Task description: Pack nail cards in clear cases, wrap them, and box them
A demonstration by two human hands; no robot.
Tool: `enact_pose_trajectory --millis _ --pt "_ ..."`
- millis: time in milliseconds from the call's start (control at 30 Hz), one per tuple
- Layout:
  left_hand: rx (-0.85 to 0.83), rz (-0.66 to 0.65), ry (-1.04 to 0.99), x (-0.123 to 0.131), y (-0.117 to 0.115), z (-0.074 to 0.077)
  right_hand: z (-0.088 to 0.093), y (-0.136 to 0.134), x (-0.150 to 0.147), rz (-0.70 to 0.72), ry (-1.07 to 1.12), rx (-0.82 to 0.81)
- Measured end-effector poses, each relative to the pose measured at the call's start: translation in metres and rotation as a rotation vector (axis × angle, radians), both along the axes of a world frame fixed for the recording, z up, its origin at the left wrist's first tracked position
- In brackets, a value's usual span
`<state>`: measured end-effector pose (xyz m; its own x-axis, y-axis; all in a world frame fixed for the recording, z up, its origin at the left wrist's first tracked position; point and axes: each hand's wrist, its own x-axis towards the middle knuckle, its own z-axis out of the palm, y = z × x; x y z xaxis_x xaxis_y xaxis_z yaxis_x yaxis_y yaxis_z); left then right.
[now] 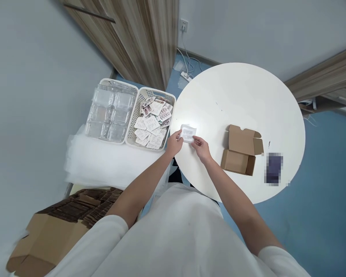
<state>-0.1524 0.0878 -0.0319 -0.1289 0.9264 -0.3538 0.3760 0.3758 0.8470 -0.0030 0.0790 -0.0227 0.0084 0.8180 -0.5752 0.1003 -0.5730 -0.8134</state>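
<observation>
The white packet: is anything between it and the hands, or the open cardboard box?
The left hand and right hand both touch the packet, nothing visible between. Toward the box, only the right hand stands partly between.

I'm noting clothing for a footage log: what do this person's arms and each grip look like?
The left grip and right grip are bare human hands with no gloves; no watch or bracelet shows. The forearms are uncovered and slim. Higher up are plain white short sleeves, matching the shirt, with no visible markings.
</observation>
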Motion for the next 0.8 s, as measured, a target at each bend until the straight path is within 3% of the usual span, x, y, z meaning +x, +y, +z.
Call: enact_pose_trajectory --millis 167,333,567,800 --pt "0.028 0.008 -0.007 0.014 -0.024 0.009 0.006 -0.023 0.021 0.006 -0.057 0.044" --pt "0.093 0.014 -0.065 0.044 -0.049 0.028 0.02 -0.043 0.056 0.023 -0.058 0.138" --pt "0.215 -0.116 -0.037 0.111 -0.071 0.052 0.041 -0.071 0.131 -0.013 -0.061 0.338" --pt "0.204 -0.311 0.048 0.177 -0.078 0.057 0.045 -0.095 0.2 -0.057 -0.124 0.38"
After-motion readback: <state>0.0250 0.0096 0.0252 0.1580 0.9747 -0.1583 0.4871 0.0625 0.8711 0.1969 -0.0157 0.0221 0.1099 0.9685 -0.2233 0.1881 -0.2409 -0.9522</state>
